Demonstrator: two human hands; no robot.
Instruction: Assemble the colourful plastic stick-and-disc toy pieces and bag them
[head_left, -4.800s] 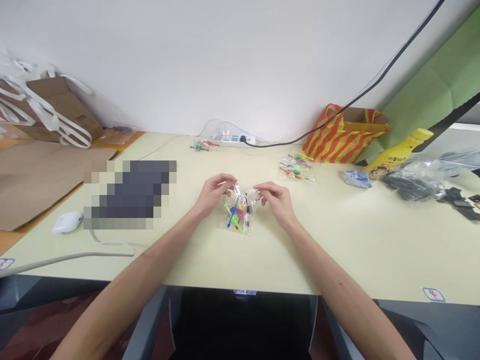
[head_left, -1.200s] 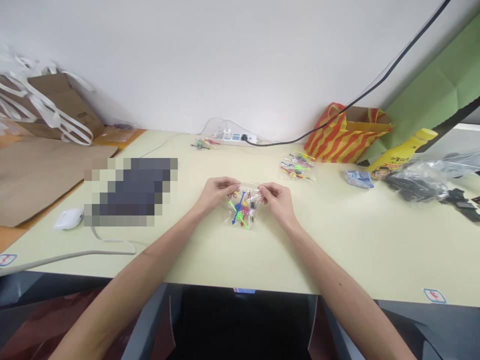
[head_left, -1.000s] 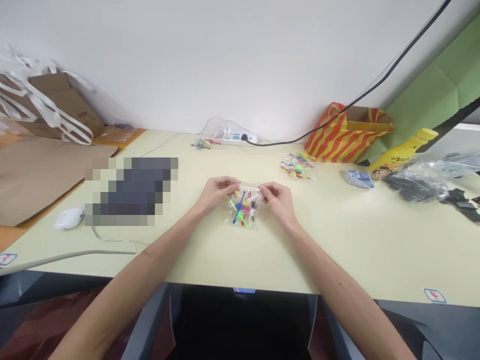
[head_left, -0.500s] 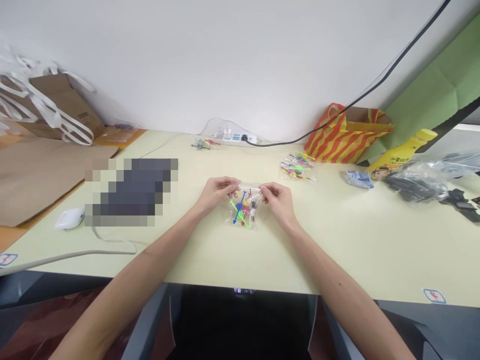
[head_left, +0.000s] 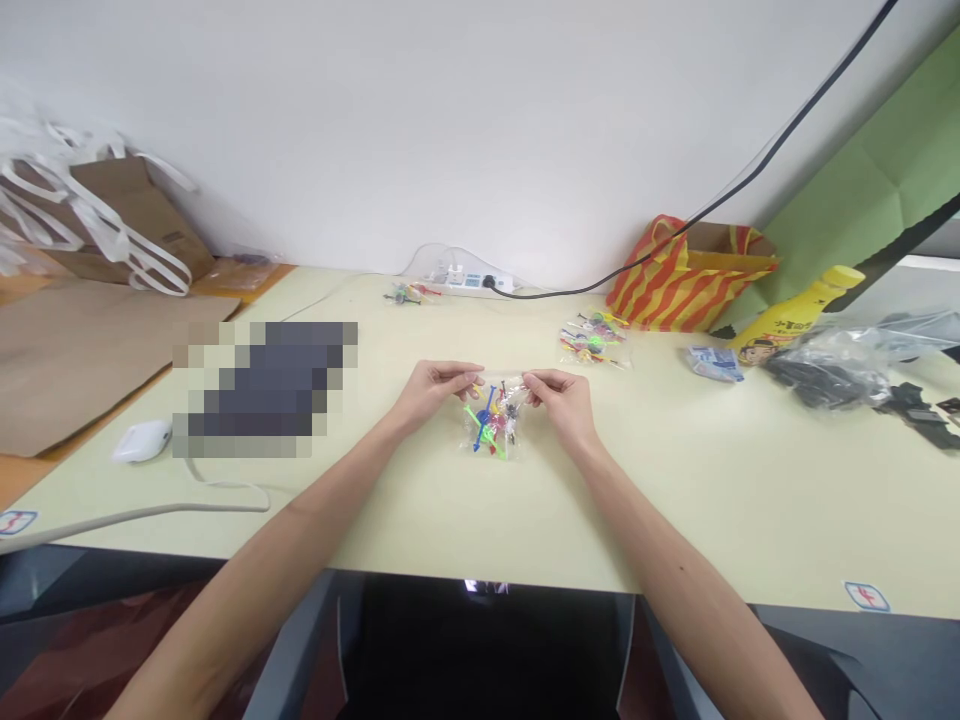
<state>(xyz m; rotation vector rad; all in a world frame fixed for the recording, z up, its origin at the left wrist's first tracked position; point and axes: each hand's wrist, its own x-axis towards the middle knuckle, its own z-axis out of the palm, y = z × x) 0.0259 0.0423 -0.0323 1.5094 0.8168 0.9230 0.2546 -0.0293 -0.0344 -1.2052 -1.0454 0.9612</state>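
A clear plastic bag [head_left: 492, 425] of small coloured plastic pieces hangs between my two hands, over the middle of the table. Blue and green arrow-like sticks show through it, along with red, yellow and dark bits. My left hand [head_left: 444, 388] pinches the bag's upper left corner between thumb and fingers. At the upper right corner, my right hand [head_left: 556, 395] grips it the same way. Whether the bag's lower end touches the table I cannot tell.
Similar bags lie beyond: one bag [head_left: 595, 340] right of centre, loose-looking pieces [head_left: 409, 293] near the power strip [head_left: 472, 280]. A striped bag [head_left: 686, 280], a yellow bottle [head_left: 799, 315] and a blue-white packet [head_left: 714, 363] stand right. Left are a white case [head_left: 142, 440] and a blurred dark object [head_left: 262, 385].
The view has shifted slightly. Both hands keep hold of the bag's top corners, and my right hand sits a little farther right.
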